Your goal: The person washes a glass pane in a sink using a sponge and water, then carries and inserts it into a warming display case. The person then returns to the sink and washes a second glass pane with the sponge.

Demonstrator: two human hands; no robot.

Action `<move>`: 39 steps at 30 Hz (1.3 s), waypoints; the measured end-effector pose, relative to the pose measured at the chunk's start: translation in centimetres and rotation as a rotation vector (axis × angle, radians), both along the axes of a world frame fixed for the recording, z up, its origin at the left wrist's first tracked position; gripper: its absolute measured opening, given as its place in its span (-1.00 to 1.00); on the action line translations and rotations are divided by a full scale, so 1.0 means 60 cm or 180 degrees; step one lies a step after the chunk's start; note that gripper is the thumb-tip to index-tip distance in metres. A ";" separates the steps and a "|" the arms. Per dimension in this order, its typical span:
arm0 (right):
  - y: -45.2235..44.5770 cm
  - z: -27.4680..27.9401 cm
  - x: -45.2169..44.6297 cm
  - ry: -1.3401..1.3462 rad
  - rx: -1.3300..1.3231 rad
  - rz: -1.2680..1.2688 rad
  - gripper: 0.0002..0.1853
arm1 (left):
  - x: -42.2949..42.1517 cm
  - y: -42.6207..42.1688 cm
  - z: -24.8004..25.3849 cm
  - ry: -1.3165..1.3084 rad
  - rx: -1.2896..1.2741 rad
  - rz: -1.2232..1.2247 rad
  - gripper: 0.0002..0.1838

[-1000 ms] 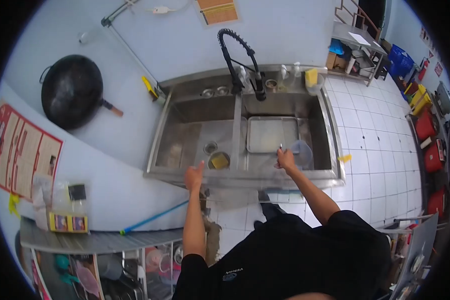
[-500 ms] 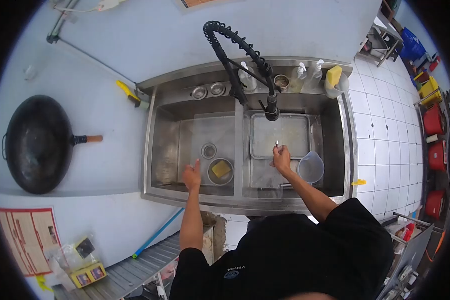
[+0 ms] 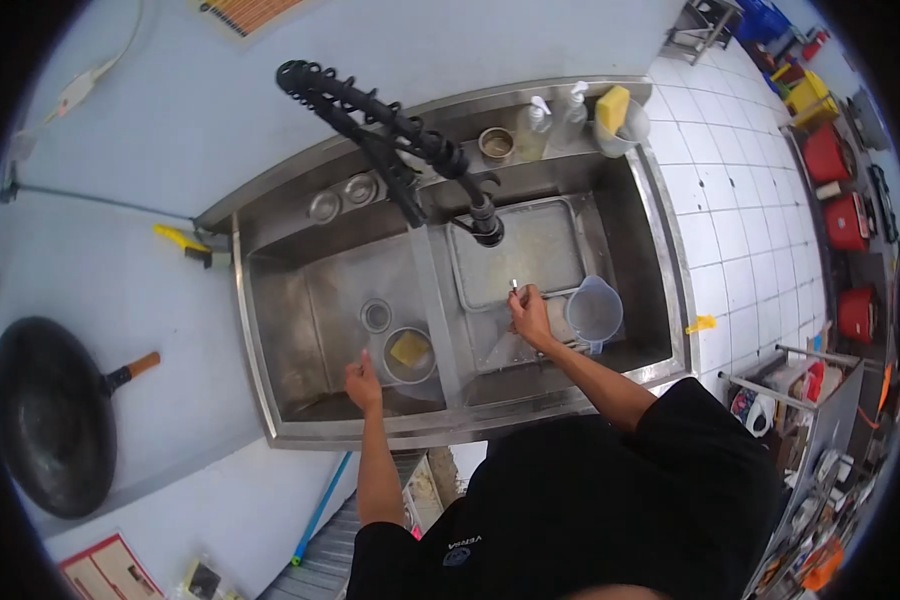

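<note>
My right hand (image 3: 534, 320) is closed over the right sink basin, around a slim object with a shiny metal end (image 3: 515, 287); the rest of it is hidden or blurred. Close beside that wrist stands a clear plastic jug (image 3: 594, 310). Behind the hand, a rectangular metal tray (image 3: 520, 250) lies in the basin. My left hand (image 3: 364, 384) hovers over the left basin, thumb raised and fingers loosely apart, seemingly holding nothing. Just right of it is a round metal bowl (image 3: 402, 374) with a yellow sponge (image 3: 409, 349) inside.
A black spring-hose faucet (image 3: 400, 130) arches over both basins. Along the back ledge stand pump bottles (image 3: 535, 130), a small metal cup (image 3: 496, 146) and a tub holding a yellow sponge (image 3: 612, 108). A wok (image 3: 52, 415) hangs at left. White floor tiles (image 3: 735, 215) lie to the right.
My head view has turned, so the sink appears tilted and shifted left, and the wok sits lower. Both hands keep nearly the same places over the basins.
</note>
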State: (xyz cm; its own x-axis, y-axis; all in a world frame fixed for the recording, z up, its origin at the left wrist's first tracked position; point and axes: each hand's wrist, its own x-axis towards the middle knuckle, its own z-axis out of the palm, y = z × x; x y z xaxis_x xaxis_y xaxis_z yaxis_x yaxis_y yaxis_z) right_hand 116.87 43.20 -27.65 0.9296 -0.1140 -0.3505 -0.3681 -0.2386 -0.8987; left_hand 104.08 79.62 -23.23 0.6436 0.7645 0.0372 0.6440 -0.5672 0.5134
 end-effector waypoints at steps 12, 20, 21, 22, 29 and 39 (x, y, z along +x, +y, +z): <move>-0.036 0.051 0.036 -0.0537 -0.1475 0.0807 -0.67 | 0.004 0.014 -0.014 0.0196 -0.0229 -0.0037 -0.41; -0.069 0.264 0.220 -0.1038 0.0755 0.0935 -0.61 | 0.009 -0.010 -0.001 -0.0205 0.0183 -0.0221 -0.32; -0.055 0.328 0.220 -0.1120 0.0911 0.1028 -0.60 | 0.013 -0.017 0.007 -0.0036 0.0347 -0.0226 -0.31; -0.041 0.371 0.219 -0.1190 0.1067 0.1124 -0.58 | 0.018 -0.027 0.026 0.0143 0.0505 -0.0226 -0.30; 0.017 0.407 0.227 -0.1154 0.0371 0.1527 -0.46 | 0.034 -0.113 0.026 0.0322 0.1068 -0.0490 -0.26; 0.157 0.426 0.114 -0.0786 0.1020 0.0143 -0.69 | 0.166 -0.194 0.036 -0.0333 0.0266 -0.1485 -0.25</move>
State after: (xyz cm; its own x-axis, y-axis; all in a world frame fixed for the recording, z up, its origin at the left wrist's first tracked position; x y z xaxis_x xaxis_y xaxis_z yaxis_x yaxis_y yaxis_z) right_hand 123.70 52.61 -2.09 0.9918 0.0075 -0.1272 -0.1275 0.0569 -0.9902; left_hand 114.07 67.99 -21.04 0.9065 0.3869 0.1689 0.2586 -0.8251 0.5023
